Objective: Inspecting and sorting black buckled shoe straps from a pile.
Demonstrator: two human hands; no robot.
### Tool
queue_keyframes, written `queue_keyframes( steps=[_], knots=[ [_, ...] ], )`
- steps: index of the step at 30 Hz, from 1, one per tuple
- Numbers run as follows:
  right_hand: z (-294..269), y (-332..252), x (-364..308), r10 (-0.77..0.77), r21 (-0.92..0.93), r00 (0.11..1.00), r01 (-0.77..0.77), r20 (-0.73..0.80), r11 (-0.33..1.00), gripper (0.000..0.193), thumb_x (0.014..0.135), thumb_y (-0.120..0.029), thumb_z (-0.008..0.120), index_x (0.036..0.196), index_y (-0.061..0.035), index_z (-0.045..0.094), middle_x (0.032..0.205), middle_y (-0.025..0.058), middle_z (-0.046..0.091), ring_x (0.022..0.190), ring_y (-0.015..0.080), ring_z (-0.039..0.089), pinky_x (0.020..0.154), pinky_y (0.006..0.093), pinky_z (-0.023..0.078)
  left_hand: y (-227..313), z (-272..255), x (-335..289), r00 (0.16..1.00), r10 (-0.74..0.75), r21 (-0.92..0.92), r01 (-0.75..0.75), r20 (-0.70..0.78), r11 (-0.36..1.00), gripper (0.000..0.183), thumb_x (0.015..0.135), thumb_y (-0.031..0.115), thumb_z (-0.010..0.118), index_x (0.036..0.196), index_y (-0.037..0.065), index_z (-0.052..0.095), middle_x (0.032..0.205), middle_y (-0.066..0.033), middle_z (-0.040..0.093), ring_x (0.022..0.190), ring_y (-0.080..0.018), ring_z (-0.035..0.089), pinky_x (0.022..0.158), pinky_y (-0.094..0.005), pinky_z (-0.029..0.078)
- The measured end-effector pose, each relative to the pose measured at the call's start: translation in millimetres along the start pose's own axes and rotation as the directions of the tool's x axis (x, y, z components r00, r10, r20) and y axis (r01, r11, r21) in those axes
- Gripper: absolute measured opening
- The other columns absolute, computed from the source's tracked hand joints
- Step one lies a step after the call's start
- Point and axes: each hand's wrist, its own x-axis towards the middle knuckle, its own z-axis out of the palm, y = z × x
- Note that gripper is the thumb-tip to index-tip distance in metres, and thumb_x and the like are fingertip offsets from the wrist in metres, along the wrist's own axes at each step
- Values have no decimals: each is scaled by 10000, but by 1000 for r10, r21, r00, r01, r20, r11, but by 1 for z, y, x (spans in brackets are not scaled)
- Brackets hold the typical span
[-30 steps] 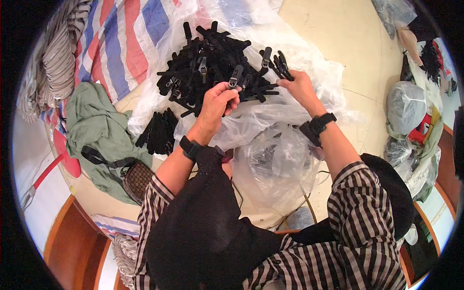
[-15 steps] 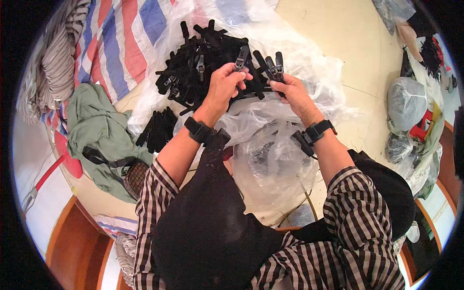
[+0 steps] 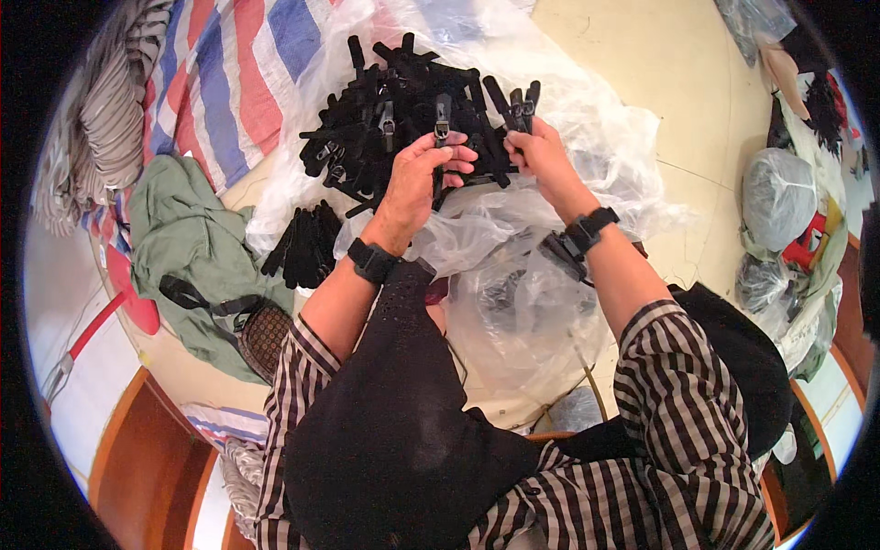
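My left hand [image 3: 423,172] pinches a short black buckle strap [image 3: 443,115] with a silver buckle, held upright over the near edge of a heap. In my right hand [image 3: 546,165] is a small bunch of similar buckle straps [image 3: 522,103], fanned out above the thumb. The heap of black straps [image 3: 367,128] lies just beyond my hands, on clear plastic sheeting, and several of its buckles glint. Left of my left wrist sits a smaller, neater bundle of black straps [image 3: 305,246]. My fingers partly hide the lower ends of the held straps.
Crumpled clear plastic bags [image 3: 513,312] lie between my forearms. To the left are a green cloth [image 3: 188,247] with a brown patterned pouch [image 3: 266,344], and a striped woven sheet [image 3: 225,82]. Wrapped plastic bundles [image 3: 777,202] stand at the right. Black fabric [image 3: 394,422] covers my lap.
My right hand has shifted slightly left and turned with its bunch of straps. The left hand has come a little nearer, its strap now more upright.
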Motion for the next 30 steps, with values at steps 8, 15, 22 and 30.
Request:
queue_keyframes(
  steps=[8,15,22,30],
  knots=[
    [26,15,26,-317,-836,925,-2,-210,548,308,690,-231,637,872,14,597,814,203,621,816,368,593,731,428,470,-7,-13,-2,1000,-23,-7,23,-21,1000,224,856,90,465,1047,-7,531,886,-96,614,771,-163,578,665,-264,462],
    [-3,10,5,-103,-205,982,69,-160,976,118,797,-153,595,805,-37,572,671,-6,548,514,106,482,457,263,378,-15,-15,-4,999,-32,-10,32,-18,999,213,854,71,459,1036,-8,534,869,-97,612,735,-157,577,641,-254,462],
    [-31,3,-23,-30,174,999,25,22,984,80,879,-114,485,907,-56,533,716,21,555,632,117,522,569,263,422,-18,-15,-11,998,-60,44,61,-11,997,211,861,73,453,1039,-7,533,865,-98,612,724,-149,576,629,-257,455],
    [-36,4,-27,-27,244,994,0,106,970,117,870,-64,472,981,-59,508,753,20,544,605,111,496,558,268,425,-20,-16,-9,998,-65,65,63,21,996,226,869,89,457,1060,-6,531,880,-101,617,729,-150,579,644,-262,453]
  ],
)
